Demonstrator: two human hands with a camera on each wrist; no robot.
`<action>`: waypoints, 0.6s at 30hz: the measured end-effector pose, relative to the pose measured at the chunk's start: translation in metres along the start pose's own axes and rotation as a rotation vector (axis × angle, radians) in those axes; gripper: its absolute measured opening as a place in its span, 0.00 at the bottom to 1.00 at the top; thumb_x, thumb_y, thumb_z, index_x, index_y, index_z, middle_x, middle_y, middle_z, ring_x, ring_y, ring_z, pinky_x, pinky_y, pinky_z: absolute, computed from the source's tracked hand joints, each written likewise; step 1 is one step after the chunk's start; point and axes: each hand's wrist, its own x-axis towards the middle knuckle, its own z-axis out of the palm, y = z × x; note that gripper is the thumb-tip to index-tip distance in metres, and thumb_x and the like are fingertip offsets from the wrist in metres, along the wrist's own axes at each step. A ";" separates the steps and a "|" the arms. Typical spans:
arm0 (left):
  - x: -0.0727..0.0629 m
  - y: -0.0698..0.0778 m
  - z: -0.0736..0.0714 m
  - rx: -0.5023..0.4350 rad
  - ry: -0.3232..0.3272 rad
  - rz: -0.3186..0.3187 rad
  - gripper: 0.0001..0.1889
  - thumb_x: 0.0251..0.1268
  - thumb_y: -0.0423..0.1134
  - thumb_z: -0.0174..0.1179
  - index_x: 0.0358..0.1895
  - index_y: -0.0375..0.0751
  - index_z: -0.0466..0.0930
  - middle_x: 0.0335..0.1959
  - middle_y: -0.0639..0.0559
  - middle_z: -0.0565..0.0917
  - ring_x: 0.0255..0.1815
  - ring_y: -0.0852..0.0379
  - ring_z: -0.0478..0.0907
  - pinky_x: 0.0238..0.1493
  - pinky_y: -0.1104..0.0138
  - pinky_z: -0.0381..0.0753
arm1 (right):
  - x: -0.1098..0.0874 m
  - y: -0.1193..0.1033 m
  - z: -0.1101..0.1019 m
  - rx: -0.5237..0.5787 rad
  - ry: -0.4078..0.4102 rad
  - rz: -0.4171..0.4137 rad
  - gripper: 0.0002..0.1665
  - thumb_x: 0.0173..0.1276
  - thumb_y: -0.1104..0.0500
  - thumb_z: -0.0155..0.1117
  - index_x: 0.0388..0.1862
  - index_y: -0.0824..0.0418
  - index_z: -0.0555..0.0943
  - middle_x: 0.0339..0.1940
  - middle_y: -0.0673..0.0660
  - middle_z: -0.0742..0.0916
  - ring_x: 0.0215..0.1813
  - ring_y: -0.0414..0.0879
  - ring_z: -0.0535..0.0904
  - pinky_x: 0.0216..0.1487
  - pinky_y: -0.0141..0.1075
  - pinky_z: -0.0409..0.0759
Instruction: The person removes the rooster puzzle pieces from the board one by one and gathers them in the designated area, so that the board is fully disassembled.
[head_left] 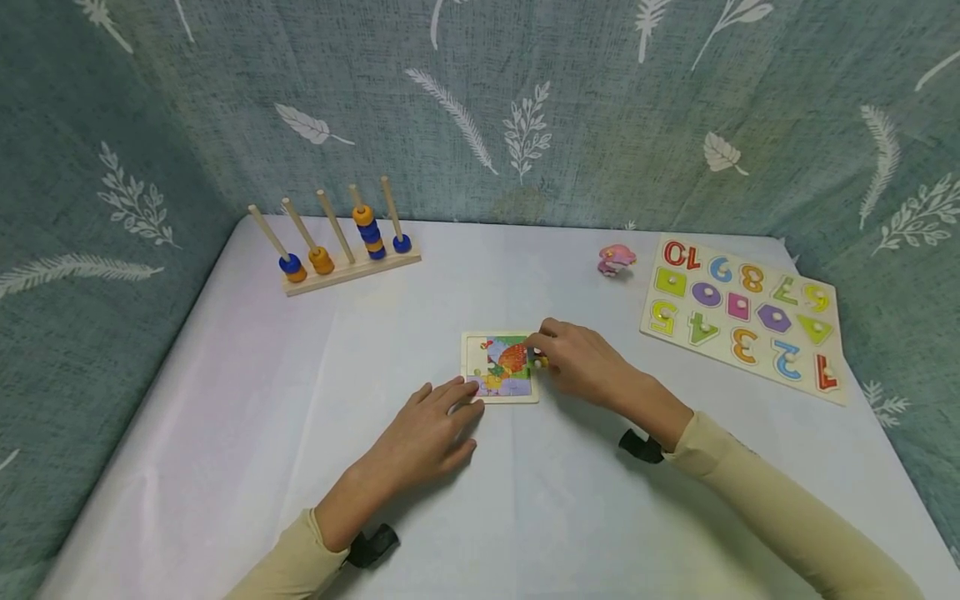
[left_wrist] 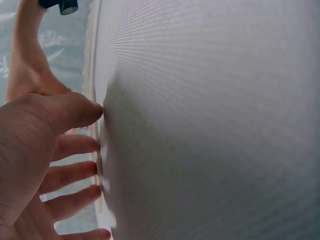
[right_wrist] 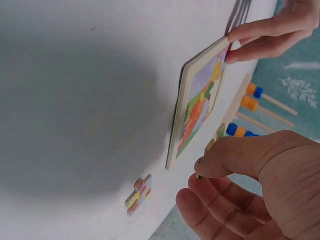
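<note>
A small wooden jigsaw puzzle (head_left: 537, 392) lies mid-table, its picture showing a red-orange bird and yellow chicks. Bare wood shows along the left part of its tray. My left hand (head_left: 431, 433) has its fingers extended, with fingertips resting on the lower left corner of the tray. Above the right edge, my right hand (head_left: 585, 362) pinches a jigsaw piece (right_wrist: 220, 132) between thumb and fingers; most of that piece is hidden by the thumb. Another jigsaw piece (right_wrist: 138, 195) lies loose on the table beside the tray, under the right hand.
A wooden bead stacker (head_left: 352, 273) with blue and orange beads stands at the back left. At the back right is a small pink toy figure (head_left: 617, 259). A number and shape board (head_left: 742, 321) lies on the right. Patterned cloth (head_left: 480, 108) walls the table.
</note>
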 end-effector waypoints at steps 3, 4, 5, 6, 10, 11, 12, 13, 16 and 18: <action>-0.001 0.001 0.000 -0.004 0.007 0.003 0.24 0.63 0.47 0.66 0.59 0.39 0.82 0.66 0.42 0.75 0.71 0.42 0.68 0.61 0.41 0.71 | -0.003 0.003 0.000 0.007 0.010 -0.002 0.23 0.55 0.74 0.70 0.51 0.62 0.84 0.37 0.54 0.81 0.33 0.44 0.74 0.34 0.35 0.75; -0.001 0.001 0.000 -0.005 0.009 0.005 0.24 0.63 0.47 0.66 0.59 0.39 0.82 0.66 0.42 0.75 0.70 0.42 0.68 0.61 0.41 0.71 | -0.005 0.004 0.001 0.008 0.014 -0.001 0.23 0.55 0.74 0.70 0.51 0.62 0.84 0.38 0.54 0.81 0.33 0.44 0.74 0.34 0.35 0.75; -0.001 0.001 0.000 -0.006 0.010 0.006 0.24 0.63 0.47 0.66 0.59 0.39 0.82 0.66 0.42 0.75 0.70 0.42 0.68 0.61 0.41 0.71 | -0.006 0.005 0.001 0.011 0.017 0.000 0.23 0.55 0.74 0.70 0.51 0.62 0.84 0.38 0.54 0.81 0.33 0.44 0.74 0.34 0.35 0.75; -0.001 0.001 0.000 -0.006 0.009 0.007 0.24 0.63 0.47 0.66 0.59 0.39 0.82 0.66 0.41 0.75 0.70 0.42 0.68 0.61 0.41 0.71 | -0.007 0.006 0.002 0.012 0.019 -0.001 0.23 0.55 0.75 0.69 0.51 0.62 0.84 0.38 0.54 0.81 0.33 0.44 0.74 0.34 0.35 0.75; 0.000 0.001 0.000 -0.006 0.004 0.007 0.24 0.63 0.47 0.67 0.59 0.38 0.82 0.66 0.41 0.75 0.70 0.42 0.68 0.61 0.41 0.71 | -0.012 0.008 0.002 0.015 0.028 -0.001 0.22 0.56 0.75 0.68 0.51 0.62 0.84 0.38 0.55 0.81 0.32 0.45 0.73 0.33 0.35 0.75; 0.000 0.001 0.000 -0.006 0.005 0.006 0.24 0.63 0.47 0.67 0.59 0.39 0.82 0.66 0.41 0.75 0.70 0.42 0.68 0.61 0.42 0.71 | -0.013 0.009 0.002 0.014 0.027 0.000 0.22 0.56 0.75 0.68 0.51 0.62 0.84 0.38 0.55 0.82 0.32 0.45 0.73 0.33 0.35 0.75; 0.000 0.001 -0.001 -0.006 0.007 0.007 0.24 0.63 0.47 0.67 0.59 0.39 0.82 0.66 0.41 0.75 0.70 0.42 0.68 0.61 0.42 0.72 | -0.014 0.009 0.002 0.011 0.024 0.000 0.22 0.56 0.75 0.68 0.50 0.62 0.84 0.38 0.55 0.82 0.32 0.45 0.73 0.33 0.35 0.75; 0.000 0.001 -0.001 -0.006 0.009 0.007 0.24 0.63 0.47 0.67 0.59 0.39 0.82 0.66 0.41 0.75 0.70 0.42 0.69 0.61 0.42 0.72 | -0.015 0.010 0.002 0.010 0.020 0.002 0.22 0.56 0.75 0.69 0.50 0.62 0.85 0.38 0.55 0.82 0.32 0.45 0.73 0.33 0.35 0.75; 0.000 0.001 0.000 -0.010 0.017 0.005 0.24 0.62 0.46 0.67 0.59 0.38 0.82 0.66 0.41 0.75 0.70 0.42 0.69 0.61 0.42 0.72 | -0.017 0.013 0.000 0.006 0.002 0.008 0.22 0.56 0.75 0.69 0.50 0.62 0.84 0.37 0.55 0.81 0.32 0.45 0.73 0.33 0.35 0.75; 0.000 0.001 0.000 -0.013 0.017 0.002 0.24 0.62 0.46 0.67 0.59 0.38 0.82 0.66 0.41 0.75 0.70 0.42 0.69 0.61 0.41 0.72 | -0.018 0.016 0.000 0.004 -0.004 0.007 0.22 0.55 0.75 0.69 0.50 0.63 0.85 0.36 0.55 0.81 0.32 0.45 0.72 0.33 0.35 0.75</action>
